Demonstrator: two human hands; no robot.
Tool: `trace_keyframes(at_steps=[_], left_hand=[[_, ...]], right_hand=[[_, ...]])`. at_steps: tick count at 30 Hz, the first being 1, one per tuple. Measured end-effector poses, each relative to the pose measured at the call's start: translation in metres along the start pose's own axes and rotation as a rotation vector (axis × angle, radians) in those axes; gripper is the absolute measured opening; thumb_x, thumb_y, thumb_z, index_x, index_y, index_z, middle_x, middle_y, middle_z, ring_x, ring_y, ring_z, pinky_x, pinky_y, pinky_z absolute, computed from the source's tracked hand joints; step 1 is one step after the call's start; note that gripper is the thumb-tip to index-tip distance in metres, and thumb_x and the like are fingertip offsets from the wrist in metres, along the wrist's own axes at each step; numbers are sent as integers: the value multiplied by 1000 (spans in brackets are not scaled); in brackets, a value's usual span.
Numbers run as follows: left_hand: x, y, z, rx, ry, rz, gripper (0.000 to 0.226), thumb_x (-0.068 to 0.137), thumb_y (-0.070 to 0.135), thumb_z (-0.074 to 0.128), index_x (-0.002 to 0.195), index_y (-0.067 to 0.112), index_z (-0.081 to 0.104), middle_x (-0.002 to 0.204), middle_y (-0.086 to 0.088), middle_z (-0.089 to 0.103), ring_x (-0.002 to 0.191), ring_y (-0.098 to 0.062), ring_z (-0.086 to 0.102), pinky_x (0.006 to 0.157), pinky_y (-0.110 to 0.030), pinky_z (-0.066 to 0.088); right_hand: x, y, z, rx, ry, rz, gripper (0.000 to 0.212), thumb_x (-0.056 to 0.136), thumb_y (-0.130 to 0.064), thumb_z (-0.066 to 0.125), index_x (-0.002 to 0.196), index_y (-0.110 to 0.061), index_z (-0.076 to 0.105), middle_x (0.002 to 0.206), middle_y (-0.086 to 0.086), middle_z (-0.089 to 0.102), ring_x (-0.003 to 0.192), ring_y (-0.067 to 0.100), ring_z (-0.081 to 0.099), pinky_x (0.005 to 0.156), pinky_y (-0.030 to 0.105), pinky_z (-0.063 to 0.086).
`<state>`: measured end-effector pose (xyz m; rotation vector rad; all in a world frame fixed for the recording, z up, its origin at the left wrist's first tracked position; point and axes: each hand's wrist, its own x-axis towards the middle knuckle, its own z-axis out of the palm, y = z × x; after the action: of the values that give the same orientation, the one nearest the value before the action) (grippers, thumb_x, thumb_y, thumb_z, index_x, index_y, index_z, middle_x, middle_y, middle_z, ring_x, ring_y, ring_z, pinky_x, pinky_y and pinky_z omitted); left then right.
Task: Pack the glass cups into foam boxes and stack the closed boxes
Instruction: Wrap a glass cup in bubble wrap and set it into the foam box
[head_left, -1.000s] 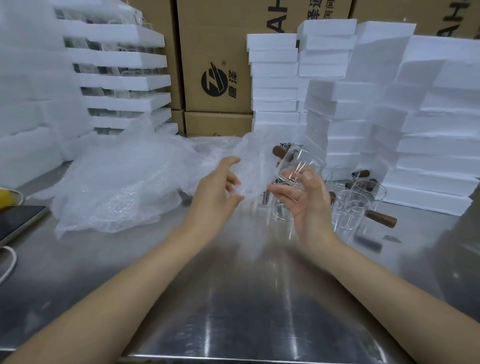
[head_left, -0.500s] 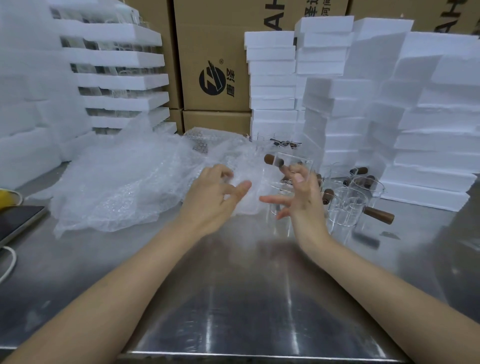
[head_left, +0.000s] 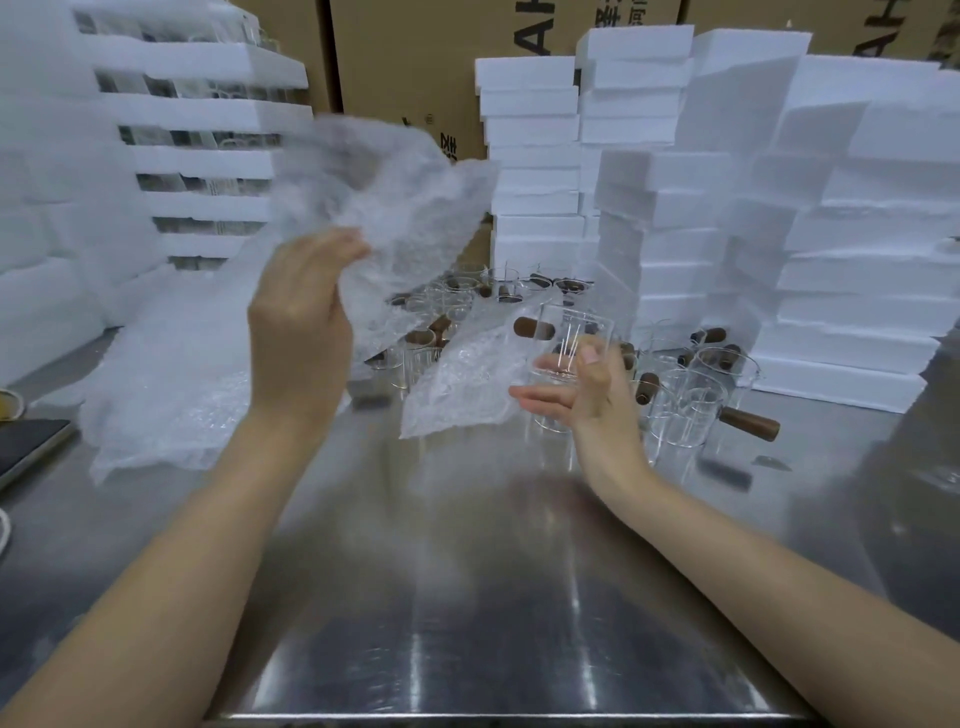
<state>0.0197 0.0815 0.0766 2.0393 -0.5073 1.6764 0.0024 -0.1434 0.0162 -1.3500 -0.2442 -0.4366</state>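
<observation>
My right hand (head_left: 592, 397) grips a clear glass cup (head_left: 571, 338) with a brown wooden handle, held tilted above the steel table (head_left: 467, 597). My left hand (head_left: 298, 327) holds up a crumpled sheet of bubble wrap (head_left: 384, 192), blurred by motion. Another piece of bubble wrap (head_left: 462, 387) hangs beside the held cup, left of my right hand. Several more glass cups with wooden handles (head_left: 691, 400) stand on the table behind and to the right. White foam boxes (head_left: 841, 291) are stacked at the back right.
A heap of bubble wrap (head_left: 166, 384) lies on the table at the left. Foam trays holding glasses (head_left: 202, 156) are stacked at the back left, with cardboard cartons (head_left: 415, 62) behind. A dark tablet (head_left: 26, 449) lies at the left edge.
My left hand has lifted a sheet of bubble wrap up and off the cups, uncovering more glasses behind. My right hand keeps holding the glass cup in about the same place.
</observation>
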Motion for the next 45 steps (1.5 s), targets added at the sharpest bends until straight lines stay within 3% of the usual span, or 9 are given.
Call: trace_keyframes(at_steps=[9,13,17,20,24,29,39,42,45], left_hand=[[-12,-59,-11,225,-488,-427,34,92,-3,45,121,0,64,145,-14,46,136,-33,38,113,-41,28],[-10,-18,-2,164,-214,-61,24,82,2,51,99,4,68,109,-14,65,104,-37,57,85,-44,42],[-29,33,21,24,-731,219,40,78,49,70,94,12,72,99,-5,63,93,-26,56,80,-38,38],[-39,37,32,108,-736,389,16,70,14,80,85,10,74,101,-8,65,94,-30,60,77,-38,41],[-35,24,26,-278,-505,-142,30,80,-6,50,90,18,63,89,0,67,86,-20,63,74,-34,49],[-21,12,21,-861,-291,-887,31,94,-3,51,88,27,55,83,5,67,69,-12,63,59,-29,50],[-24,0,27,-801,-434,-1207,9,95,17,60,102,23,60,104,-7,70,69,-15,67,54,-23,50],[-24,-1,26,-576,-489,-1033,18,87,17,70,101,24,62,113,2,64,98,-20,64,68,-18,48],[-27,10,18,-90,-295,-296,25,83,7,64,106,16,63,114,0,51,111,-20,48,92,-16,32]], right_hand=[[-1,6,-1,-22,-45,-5,15,104,-31,35,98,-20,43,103,12,58,78,29,72,75,35,58],[1,8,1,-27,-29,-8,25,95,-43,40,99,-19,44,100,12,58,77,24,71,74,32,57],[1,5,2,2,17,-51,26,88,-44,38,98,-20,44,96,11,58,65,19,68,64,27,55],[0,1,1,48,62,-89,25,88,-44,38,100,-22,43,90,11,54,56,16,64,53,24,52],[2,-3,-1,51,90,-138,40,78,-55,46,102,-23,44,87,4,52,57,12,59,52,25,50],[7,-7,-4,-114,98,-181,29,76,-57,43,94,-39,57,106,-6,57,106,8,57,92,30,46],[4,-22,-1,518,-121,250,57,83,-54,47,113,-6,54,95,7,68,80,16,68,70,27,56],[5,-32,0,627,-11,271,78,82,-49,54,140,0,36,122,21,56,108,27,61,92,35,55],[7,-41,-2,660,11,258,89,73,-45,54,147,-5,28,140,25,48,122,33,56,97,38,52]])
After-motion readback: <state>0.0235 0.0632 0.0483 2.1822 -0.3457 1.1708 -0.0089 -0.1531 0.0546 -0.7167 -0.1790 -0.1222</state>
